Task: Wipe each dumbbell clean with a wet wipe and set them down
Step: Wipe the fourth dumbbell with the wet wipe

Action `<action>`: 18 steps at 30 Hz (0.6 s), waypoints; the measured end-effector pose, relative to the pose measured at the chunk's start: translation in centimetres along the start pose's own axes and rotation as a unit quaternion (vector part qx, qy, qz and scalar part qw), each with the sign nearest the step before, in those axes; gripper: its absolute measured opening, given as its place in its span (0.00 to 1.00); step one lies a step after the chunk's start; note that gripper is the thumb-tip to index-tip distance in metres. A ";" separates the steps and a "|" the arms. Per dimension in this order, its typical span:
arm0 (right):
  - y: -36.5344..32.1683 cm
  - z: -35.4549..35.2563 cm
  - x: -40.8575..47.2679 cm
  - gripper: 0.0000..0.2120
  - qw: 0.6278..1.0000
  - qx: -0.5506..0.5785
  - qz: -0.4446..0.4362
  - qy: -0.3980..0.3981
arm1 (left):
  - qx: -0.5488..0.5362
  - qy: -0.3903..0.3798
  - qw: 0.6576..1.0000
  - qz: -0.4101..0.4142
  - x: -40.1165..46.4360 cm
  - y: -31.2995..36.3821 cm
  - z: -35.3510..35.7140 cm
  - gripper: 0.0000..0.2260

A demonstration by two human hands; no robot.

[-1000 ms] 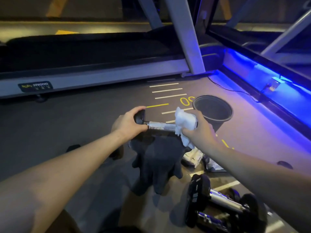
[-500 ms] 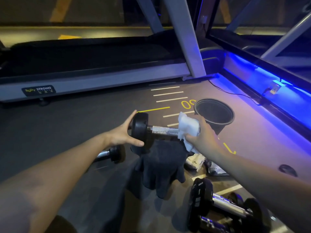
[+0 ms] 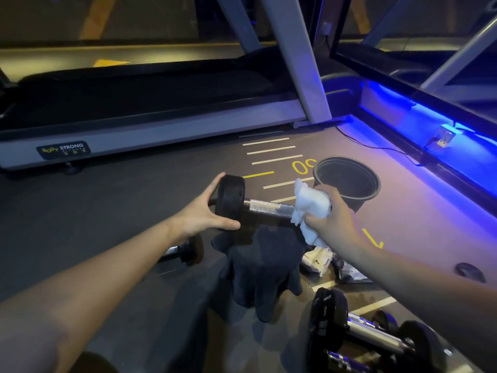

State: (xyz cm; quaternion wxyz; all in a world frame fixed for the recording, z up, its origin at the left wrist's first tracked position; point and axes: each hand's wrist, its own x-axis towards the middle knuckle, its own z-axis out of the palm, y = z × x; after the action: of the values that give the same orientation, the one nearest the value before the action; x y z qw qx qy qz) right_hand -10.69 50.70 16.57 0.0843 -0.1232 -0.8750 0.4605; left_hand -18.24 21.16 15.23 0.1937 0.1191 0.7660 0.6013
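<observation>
Held level above the floor [image 3: 80, 211]: a dumbbell [image 3: 258, 204] with a round black rubber head, matte and lightly scuffed, and a chrome bar, knurled, glinting in patches. Gripped at its near head by the left hand [image 3: 200, 214], thumb curled under the rim, other fingers [image 3: 215, 184] stretched over the far side of the disc. Far head hidden behind a white wet wipe [image 3: 309, 208], crumpled and bunched, soft folds, one tail hanging below. Wipe clutched by the right hand [image 3: 332, 216], fingers curled round it and pressing it against the bar's right end. Bar bare between the two hands.

Directly below, spread on the floor: a dark cloth [image 3: 263, 267], limp, fuzzy, ragged in outline. Just right of it, a torn silvery-white wipe packet [image 3: 318, 261], crinkled. Left of the cloth, partly behind the left forearm, a small dumbbell [image 3: 185, 250] lying on the floor, black head and short chrome bar. At lower right, two more dumbbells [image 3: 371, 337] side by side, thick black heads, shiny smooth bars.

Beyond the right hand, a round black bucket [image 3: 347, 179], smooth plastic, rim flared, standing on the floor. Floor dark grey, rubbery, marked with white and yellow stripes and a yellow "30". Behind, a treadmill [image 3: 150, 130] with grey side rail and black belt; blue strip light [image 3: 430, 114] along the right.
</observation>
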 end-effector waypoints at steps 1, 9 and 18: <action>-0.1 0.0 -0.2 0.23 1.000 0.017 -0.003 0.002 | 0.004 0.014 1.000 0.013 -0.1 0.6 -0.2 0.53; -1.8 1.8 -1.1 0.24 0.992 0.125 0.006 0.000 | -0.056 0.097 0.989 0.092 -1.7 4.2 -1.6 0.40; -2.6 1.6 -0.6 0.29 0.983 -0.163 -0.084 -0.015 | -0.008 0.086 0.993 0.076 -3.1 3.8 -2.0 0.42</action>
State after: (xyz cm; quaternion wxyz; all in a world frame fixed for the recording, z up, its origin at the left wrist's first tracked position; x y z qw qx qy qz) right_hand -10.87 47.81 17.78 0.0885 -0.0548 -0.9466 0.3050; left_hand -16.58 19.03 19.76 0.0814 0.1233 0.7635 0.6287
